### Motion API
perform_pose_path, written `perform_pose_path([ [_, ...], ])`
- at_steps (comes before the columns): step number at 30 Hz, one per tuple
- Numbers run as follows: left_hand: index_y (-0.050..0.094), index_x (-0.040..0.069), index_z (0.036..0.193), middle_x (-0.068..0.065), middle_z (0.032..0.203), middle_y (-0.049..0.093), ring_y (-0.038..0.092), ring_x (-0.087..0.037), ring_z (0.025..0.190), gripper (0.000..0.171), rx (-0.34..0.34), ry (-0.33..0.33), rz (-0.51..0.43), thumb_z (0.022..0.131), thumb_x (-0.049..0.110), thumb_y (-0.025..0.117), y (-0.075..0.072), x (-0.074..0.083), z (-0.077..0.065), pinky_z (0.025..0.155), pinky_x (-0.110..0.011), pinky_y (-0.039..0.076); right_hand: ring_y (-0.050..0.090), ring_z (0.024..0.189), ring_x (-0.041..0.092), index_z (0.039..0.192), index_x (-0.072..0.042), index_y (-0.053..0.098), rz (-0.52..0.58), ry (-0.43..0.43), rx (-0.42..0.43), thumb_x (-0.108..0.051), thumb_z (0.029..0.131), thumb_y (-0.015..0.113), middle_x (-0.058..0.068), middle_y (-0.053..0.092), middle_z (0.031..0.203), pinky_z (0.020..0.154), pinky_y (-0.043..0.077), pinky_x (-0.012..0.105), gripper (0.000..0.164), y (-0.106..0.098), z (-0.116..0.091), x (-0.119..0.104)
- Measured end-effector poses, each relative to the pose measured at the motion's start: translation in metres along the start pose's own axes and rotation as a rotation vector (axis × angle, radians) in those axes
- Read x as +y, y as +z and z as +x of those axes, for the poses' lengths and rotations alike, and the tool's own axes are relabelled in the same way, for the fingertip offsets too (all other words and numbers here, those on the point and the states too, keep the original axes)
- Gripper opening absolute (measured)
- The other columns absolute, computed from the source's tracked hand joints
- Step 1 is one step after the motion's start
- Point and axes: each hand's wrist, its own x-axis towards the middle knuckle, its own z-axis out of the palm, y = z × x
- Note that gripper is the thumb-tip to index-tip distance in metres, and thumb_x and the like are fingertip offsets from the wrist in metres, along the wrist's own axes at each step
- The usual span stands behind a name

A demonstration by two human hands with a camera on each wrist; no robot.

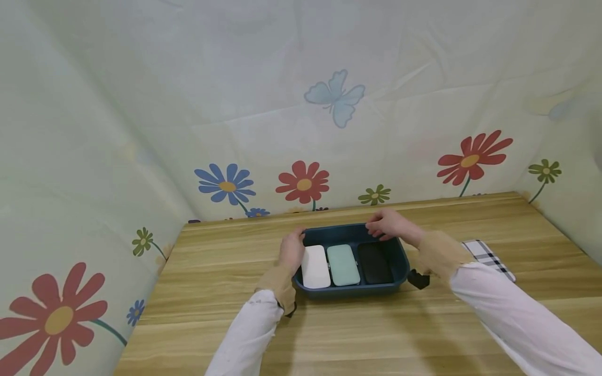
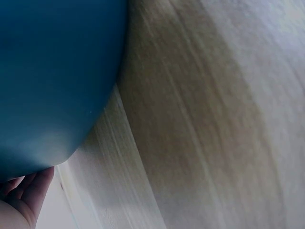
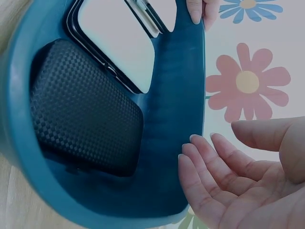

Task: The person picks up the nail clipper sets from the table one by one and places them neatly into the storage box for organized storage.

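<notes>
A dark blue plastic bin (image 1: 350,292) stands on the table. Side by side inside it lie three flat cases: a white case (image 1: 315,267), a pale green case (image 1: 343,265) and a black case (image 1: 374,262). The black case (image 3: 88,107) shows a woven texture, and metal clasps run along the edges of the others. At the bin's far left corner, my left hand (image 1: 292,248) pinches the rim, thumb inside and fingers outside. My right hand (image 1: 392,225) hovers at the far rim toward the right, fingers loosely bent, holding nothing, with fingertips right by the edge.
To the right of the bin lies a flat black-and-white plaid item (image 1: 489,258), partly hidden by the right forearm. The wooden table (image 1: 211,313) meets a pale curtain (image 1: 254,120) printed with flowers at its back edge.
</notes>
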Motion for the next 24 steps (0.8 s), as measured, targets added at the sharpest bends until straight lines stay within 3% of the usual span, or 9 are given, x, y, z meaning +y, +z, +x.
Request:
perform_pose_path([
  [24,0.059,-0.001,0.113,-0.014,0.102,0.063,0.059,-0.025,0.093,0.024,0.011,0.005,0.000,0.092,-0.001,0.047,0.001,0.000,-0.001,0.078,-0.035,0.047,0.054,0.094,0.038,0.112,0.018,0.046,0.004,0.023,0.011,-0.008,0.094,0.046,0.027,0.057,0.100,0.078,0.046,0.045,0.032,-0.017,-0.006,0.010],
])
